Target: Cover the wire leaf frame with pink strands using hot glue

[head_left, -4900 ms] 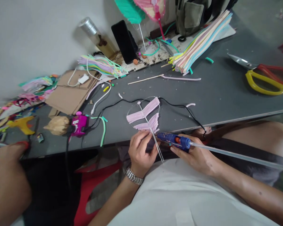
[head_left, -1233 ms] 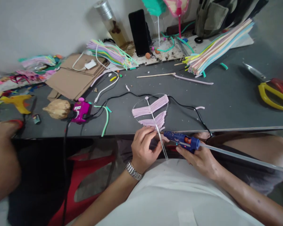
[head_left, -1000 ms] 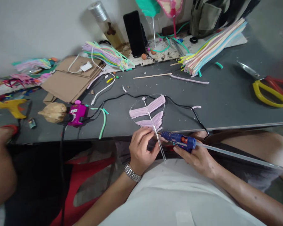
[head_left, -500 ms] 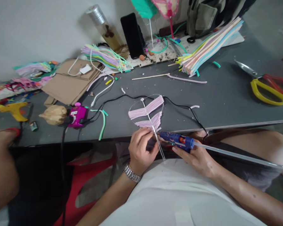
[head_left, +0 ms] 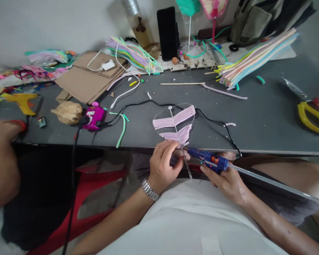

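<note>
My left hand [head_left: 163, 163] pinches the clear stem of a wire leaf frame [head_left: 174, 124] at the grey table's [head_left: 255, 124] front edge. Rows of pale pink pipe cleaner fill part of the frame, which lies on the table. My right hand [head_left: 225, 177] grips a blue glue gun [head_left: 207, 160] with a long clear glue stick [head_left: 276, 184] behind it. The gun's nozzle points left, close to the stem and my left fingers. Its black cord [head_left: 215, 122] loops over the table behind the frame.
Bundles of coloured pipe cleaners [head_left: 255, 58] lie at the back. Yellow and red scissors [head_left: 312, 111] sit at the right, a pink glue gun [head_left: 94, 117] and cardboard [head_left: 90, 76] at the left. Another person's hand [head_left: 1, 156] is at the far left edge. A black phone [head_left: 168, 32] leans on the wall.
Hands, frame and glue gun keep nearly the same pose throughout. The camera view has shifted slightly, and the nozzle stays near the stem.
</note>
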Action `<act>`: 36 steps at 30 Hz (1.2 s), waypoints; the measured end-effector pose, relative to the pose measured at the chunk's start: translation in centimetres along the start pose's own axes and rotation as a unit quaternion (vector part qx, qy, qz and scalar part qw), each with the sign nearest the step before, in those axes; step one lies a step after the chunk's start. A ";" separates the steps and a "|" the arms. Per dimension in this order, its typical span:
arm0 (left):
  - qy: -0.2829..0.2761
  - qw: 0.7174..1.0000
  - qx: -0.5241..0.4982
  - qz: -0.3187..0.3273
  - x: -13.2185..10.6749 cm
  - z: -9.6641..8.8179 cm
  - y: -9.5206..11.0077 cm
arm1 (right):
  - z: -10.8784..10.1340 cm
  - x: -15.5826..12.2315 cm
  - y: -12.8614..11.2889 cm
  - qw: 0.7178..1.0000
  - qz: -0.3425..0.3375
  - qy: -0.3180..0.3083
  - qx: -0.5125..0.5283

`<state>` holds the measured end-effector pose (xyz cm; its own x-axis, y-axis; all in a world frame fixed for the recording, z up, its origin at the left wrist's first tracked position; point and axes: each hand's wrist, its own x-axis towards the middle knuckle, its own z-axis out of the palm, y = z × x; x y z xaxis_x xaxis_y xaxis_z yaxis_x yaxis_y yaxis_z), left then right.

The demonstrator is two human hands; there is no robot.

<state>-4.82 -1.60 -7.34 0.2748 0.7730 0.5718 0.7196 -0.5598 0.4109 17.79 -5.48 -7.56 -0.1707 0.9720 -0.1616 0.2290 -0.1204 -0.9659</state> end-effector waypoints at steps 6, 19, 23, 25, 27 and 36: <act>-0.041 0.999 -0.017 -0.017 0.3 -0.6 0.1 | 0.1 -0.1 0.9 1.000 0.021 -0.010 0.017; -0.089 0.996 0.026 0.003 2.0 -1.3 -0.2 | 0.1 -0.3 1.3 0.998 0.059 -0.022 0.030; -0.119 0.992 0.032 0.010 2.9 -1.7 -0.4 | 0.1 -0.2 1.4 0.997 0.059 -0.018 0.037; -0.121 0.992 0.025 0.004 3.1 -1.7 -0.6 | 0.1 -0.2 1.3 0.997 0.064 -0.018 0.037; -0.112 0.994 0.015 -0.001 3.1 -1.6 -0.7 | 0.1 -0.2 1.2 0.997 0.063 -0.018 0.037; -0.118 0.992 -0.029 -0.019 3.8 -1.7 -1.2 | 0.1 -0.1 1.0 0.999 0.044 -0.007 0.023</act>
<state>-5.69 1.46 -4.47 0.3943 0.8386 0.3758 0.6965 -0.5395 0.4731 17.90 -5.73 -8.55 -0.1646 0.9543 -0.2493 0.1987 -0.2155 -0.9561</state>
